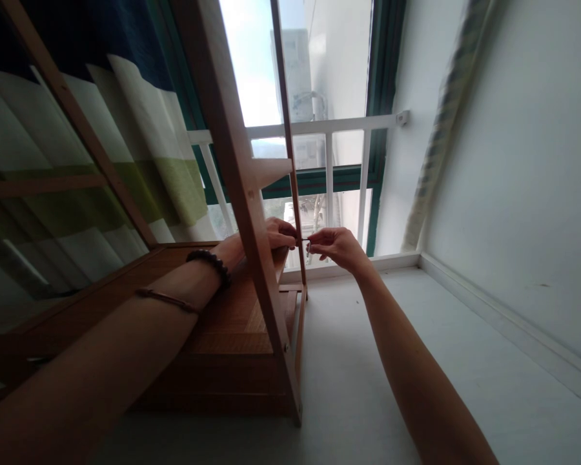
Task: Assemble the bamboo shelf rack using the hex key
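Observation:
A wooden shelf frame (232,155) lies tilted on the floor, its slim rear upright (290,161) running up the middle of the view. My left hand (275,234) reaches through the frame and pinches at that upright, with a dark bead bracelet (210,261) on the wrist. From the right, my right hand (334,245) meets it at the same spot, fingertips closed on a small dark metal piece (306,241), perhaps a screw or a hex key. Both hands touch the upright close together.
A wooden shelf board (232,323) lies under my left arm. Behind stands a window with a white guard rail (329,124) and a green frame. A striped curtain (101,148) hangs at left. A white wall (523,161) rises at right above pale floor (416,323).

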The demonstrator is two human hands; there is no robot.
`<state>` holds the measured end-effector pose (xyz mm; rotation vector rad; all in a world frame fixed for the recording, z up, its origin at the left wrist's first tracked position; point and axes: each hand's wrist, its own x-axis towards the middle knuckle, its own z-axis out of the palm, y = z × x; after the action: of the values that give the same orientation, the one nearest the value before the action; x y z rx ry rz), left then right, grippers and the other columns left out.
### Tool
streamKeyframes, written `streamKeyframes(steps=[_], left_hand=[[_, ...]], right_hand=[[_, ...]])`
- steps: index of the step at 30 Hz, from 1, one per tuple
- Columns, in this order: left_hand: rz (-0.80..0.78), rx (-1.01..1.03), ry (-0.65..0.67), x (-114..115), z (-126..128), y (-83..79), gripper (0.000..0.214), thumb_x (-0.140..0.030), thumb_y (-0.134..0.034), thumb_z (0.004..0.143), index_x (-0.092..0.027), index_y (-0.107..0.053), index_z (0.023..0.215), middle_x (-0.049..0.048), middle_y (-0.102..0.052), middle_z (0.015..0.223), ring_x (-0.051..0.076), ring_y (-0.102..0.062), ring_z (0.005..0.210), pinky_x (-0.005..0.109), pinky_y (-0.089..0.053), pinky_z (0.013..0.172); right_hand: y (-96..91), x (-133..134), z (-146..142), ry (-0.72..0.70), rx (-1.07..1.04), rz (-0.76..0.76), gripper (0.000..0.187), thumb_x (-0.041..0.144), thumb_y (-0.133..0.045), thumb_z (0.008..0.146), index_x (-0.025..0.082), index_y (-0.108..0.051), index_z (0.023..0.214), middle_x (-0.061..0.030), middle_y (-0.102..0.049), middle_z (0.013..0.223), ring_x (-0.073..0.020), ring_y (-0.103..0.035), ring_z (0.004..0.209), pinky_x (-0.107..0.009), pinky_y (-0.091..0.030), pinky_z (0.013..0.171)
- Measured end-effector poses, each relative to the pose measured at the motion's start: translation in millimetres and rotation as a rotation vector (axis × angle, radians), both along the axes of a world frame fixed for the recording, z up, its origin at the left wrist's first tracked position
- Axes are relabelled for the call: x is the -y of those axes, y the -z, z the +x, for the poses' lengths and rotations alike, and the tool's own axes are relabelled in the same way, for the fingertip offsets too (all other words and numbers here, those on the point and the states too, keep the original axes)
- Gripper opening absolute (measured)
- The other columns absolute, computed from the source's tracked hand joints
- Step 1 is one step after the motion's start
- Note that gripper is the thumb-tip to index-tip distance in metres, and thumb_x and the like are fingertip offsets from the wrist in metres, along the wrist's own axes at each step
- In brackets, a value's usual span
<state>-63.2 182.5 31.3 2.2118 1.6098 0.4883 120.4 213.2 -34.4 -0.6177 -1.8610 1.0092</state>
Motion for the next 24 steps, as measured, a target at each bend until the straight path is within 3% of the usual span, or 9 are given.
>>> streamKeyframes(steps=[6,14,19,24], left_hand=[[0.053,0.005,0.022,-0.5,4.9,5.7,0.036,-0.031,-0.058,0.064,-0.015,-0.060,0.096,0.0060,-0.066,0.094,0.021,-0.059,0.086,0.032,-0.045,0.079],[0.075,-0.047,0.036,-4.4,10.7,12.5,0.039,-0.035,-0.060,0.064,-0.016,-0.052,0.097,0.0048,-0.061,0.092,0.021,-0.056,0.087,0.034,-0.043,0.080],[0.086,-0.099,0.016,-2.4,15.5,11.1,0.035,-0.037,-0.057,0.067,-0.016,-0.052,0.094,0.0040,-0.060,0.088,0.021,-0.055,0.084,0.033,-0.042,0.079],[0.094,-0.058,0.050,-2.5,15.2,12.1,0.037,-0.041,-0.057,0.066,-0.017,-0.052,0.094,0.0033,-0.061,0.091,0.021,-0.055,0.087,0.033,-0.042,0.081]], right_hand=[[3.1,1.8,-9.5,0.033,-0.108,-0.048,0.024,0.031,-0.067,0.071,0.008,-0.067,0.078,-0.0089,-0.068,0.070,-0.0130,-0.065,0.057,-0.018,-0.049,0.041],[7.0,4.4,-23.2,0.072,-0.286,-0.345,0.025,0.034,-0.066,0.072,0.010,-0.061,0.067,-0.0053,-0.064,0.059,-0.0096,-0.059,0.047,-0.016,-0.043,0.035],[12.3,5.4,-30.5,0.049,-0.391,-0.523,0.025,0.036,-0.064,0.074,0.012,-0.059,0.073,0.0024,-0.052,0.053,-0.0033,-0.047,0.039,-0.013,-0.032,0.032],[16.7,4.9,-33.1,0.076,-0.419,-0.542,0.035,0.037,-0.066,0.071,0.016,-0.054,0.095,0.0002,-0.057,0.076,-0.0019,-0.047,0.046,-0.012,-0.034,0.035]])
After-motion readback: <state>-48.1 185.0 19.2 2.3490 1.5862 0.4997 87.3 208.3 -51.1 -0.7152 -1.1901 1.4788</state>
